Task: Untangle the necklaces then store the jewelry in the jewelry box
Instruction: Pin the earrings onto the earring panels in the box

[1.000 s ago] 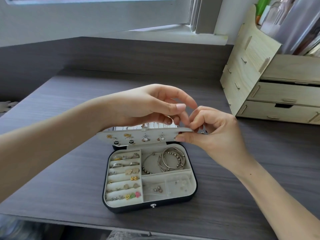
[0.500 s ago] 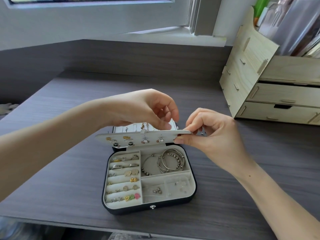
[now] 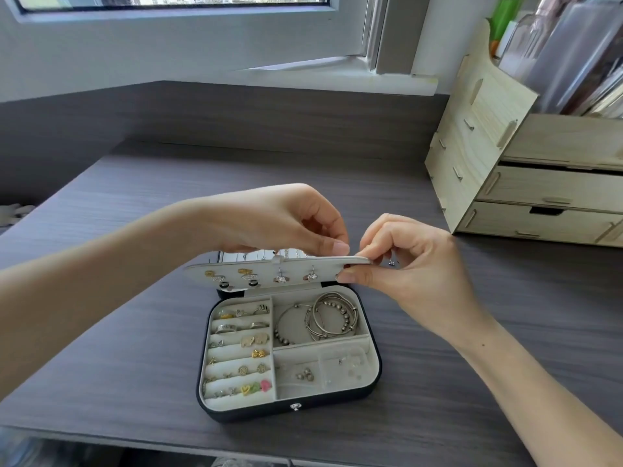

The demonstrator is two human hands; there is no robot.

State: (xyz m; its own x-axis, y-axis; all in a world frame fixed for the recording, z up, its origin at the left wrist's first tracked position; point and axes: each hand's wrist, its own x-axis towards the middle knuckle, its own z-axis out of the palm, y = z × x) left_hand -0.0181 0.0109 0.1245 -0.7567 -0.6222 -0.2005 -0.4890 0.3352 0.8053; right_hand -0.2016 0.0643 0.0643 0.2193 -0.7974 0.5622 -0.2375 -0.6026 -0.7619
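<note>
The jewelry box (image 3: 256,412) lay open at lower centre. The right hand (image 3: 414,264) pinched the right end of its earring flap (image 3: 269,269). The left hand (image 3: 279,217) curled above it; its grip could not be told. Necklaces (image 3: 286,253) behind the flap barely showed.

A single head-worn view looks forward and down, close over the desk (image 3: 111,210), toward the window (image 3: 188,1).

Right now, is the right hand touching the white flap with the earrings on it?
Touching. The head view shows the right hand pinching the flap's right end between thumb and fingers.
</note>
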